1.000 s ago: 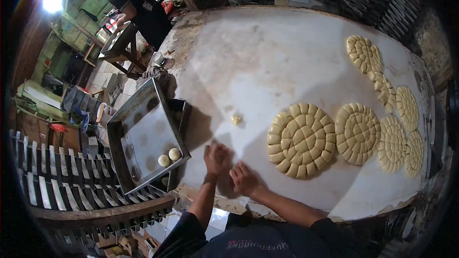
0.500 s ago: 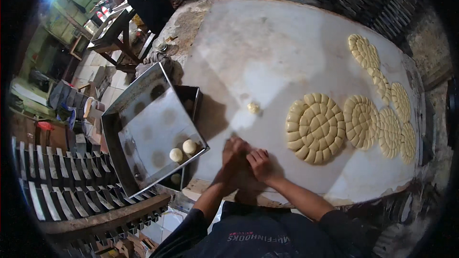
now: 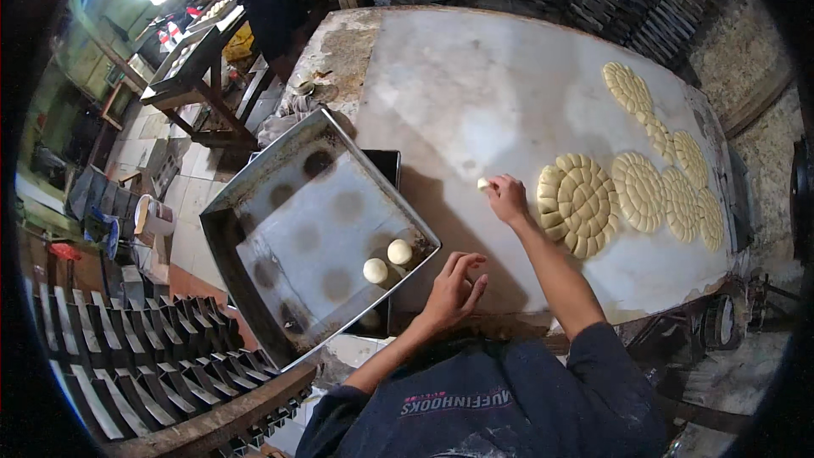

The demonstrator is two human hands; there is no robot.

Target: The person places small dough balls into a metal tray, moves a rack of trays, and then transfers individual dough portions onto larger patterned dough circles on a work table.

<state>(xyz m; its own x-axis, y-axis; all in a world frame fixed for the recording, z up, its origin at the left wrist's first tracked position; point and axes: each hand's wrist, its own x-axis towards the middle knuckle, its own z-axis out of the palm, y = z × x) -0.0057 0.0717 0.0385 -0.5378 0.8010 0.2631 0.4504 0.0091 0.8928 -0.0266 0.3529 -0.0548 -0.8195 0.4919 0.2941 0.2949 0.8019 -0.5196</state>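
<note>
My right hand (image 3: 506,198) reaches forward over the pale worktop, its fingertips closed on a small piece of dough (image 3: 483,184). Nearer my body, my left hand (image 3: 455,293) hovers by the worktop's front edge with fingers apart and nothing in them. Just left of it, a big square metal tray (image 3: 292,288) sits tilted askew. Two smooth round dough balls (image 3: 375,270) rest in the tray's near right corner. To the right of my right hand lies a large scored dough round (image 3: 578,203), cut into many segments.
More scored dough rounds (image 3: 638,192) lie along the worktop's right side. Under the tray is another dark tray (image 3: 386,163). Metal strips on a rack (image 3: 144,356) stand lower left. A person in dark clothes (image 3: 263,0) stands far left near a wooden table (image 3: 199,89).
My hands were together near the front edge. The right has since moved forward to the small dough piece, and the left has opened apart from it. The whole view has shifted.
</note>
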